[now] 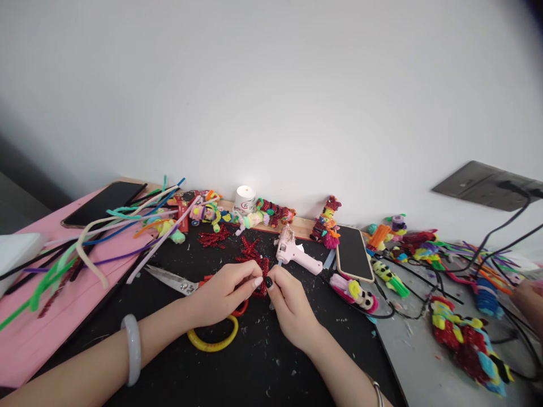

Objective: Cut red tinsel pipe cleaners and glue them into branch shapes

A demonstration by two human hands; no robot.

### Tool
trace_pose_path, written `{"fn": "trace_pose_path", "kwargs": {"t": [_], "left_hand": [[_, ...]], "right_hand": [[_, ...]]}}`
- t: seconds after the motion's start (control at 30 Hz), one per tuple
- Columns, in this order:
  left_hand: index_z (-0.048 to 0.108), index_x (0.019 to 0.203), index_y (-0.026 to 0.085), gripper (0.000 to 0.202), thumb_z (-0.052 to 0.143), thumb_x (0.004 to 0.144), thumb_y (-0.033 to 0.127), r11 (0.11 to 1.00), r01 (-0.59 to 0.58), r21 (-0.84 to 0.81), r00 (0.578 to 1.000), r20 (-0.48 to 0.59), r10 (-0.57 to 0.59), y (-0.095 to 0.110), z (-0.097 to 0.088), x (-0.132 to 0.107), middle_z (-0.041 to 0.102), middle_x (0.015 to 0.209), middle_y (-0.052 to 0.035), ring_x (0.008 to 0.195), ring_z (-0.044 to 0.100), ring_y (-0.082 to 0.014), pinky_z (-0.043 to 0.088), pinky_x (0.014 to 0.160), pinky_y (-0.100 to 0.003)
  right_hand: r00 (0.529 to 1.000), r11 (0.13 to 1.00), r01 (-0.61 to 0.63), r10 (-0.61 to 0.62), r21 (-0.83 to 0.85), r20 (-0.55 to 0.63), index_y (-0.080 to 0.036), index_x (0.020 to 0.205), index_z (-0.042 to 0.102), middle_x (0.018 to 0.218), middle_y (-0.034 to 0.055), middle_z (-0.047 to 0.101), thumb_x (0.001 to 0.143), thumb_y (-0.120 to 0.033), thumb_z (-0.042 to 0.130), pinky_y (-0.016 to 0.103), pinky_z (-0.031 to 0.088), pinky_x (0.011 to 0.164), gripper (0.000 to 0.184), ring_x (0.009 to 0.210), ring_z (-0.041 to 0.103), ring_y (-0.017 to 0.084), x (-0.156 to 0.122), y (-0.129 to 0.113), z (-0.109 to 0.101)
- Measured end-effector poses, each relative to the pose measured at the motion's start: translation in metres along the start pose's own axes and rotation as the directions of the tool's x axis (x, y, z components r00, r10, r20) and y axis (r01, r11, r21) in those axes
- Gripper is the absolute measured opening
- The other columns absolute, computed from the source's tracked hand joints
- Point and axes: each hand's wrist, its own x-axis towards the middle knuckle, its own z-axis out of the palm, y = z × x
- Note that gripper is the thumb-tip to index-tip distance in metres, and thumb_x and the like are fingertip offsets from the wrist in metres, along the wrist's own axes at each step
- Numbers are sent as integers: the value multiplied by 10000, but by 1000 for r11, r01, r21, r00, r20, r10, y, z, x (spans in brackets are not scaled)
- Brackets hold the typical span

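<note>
My left hand (223, 294) and my right hand (291, 302) meet over a black mat (254, 362), both pinching a small red glittery pipe-cleaner piece (261, 280) between their fingertips. A pale bangle circles my left wrist. More red glittery shapes (250, 249) lie just beyond the hands. Scissors (173, 280) with red and yellow handle loops (214, 339) lie under my left hand. A pink glue gun (294, 254) rests just beyond my right hand.
A heap of coloured pipe cleaners (106, 237) lies on the pink board at left with a dark phone (104, 203). Another phone (354, 254) lies right of the glue gun. Pipe-cleaner figures (326, 223), a lit candle (245, 199) and cables crowd the back and right. Another person's hand (530, 299) shows at the right edge.
</note>
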Motion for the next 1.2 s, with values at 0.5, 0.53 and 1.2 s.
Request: {"fn": "trace_pose_path", "kwargs": {"t": [0.5,0.53,1.2], "left_hand": [[459,787,181,223,357,953,290,999,23,-39,999,31,-21,-1,2,0,457,662,48,612,417,-112,333,599,-230],[458,785,180,223,359,952,289,999,21,-38,999,29,-20,0,2,0,456,663,47,614,417,-112,333,600,-231],[444,756,183,230,362,946,284,999,23,-25,1000,19,-23,0,2,0,468,659,44,615,429,-115,338,606,-231]], "right_hand": [[999,1000,-17,18,3,-45,-190,749,430,715,-10,444,945,-200,350,258,340,612,213,665,429,138,1,-1,0],[999,1000,-18,19,4,-44,-191,746,428,713,-10,445,944,-198,351,258,342,612,213,665,431,138,1,-1,0],[999,1000,-5,4,-13,-52,-194,745,426,704,-9,456,944,-192,351,256,347,611,213,668,443,141,0,-1,1]]}}
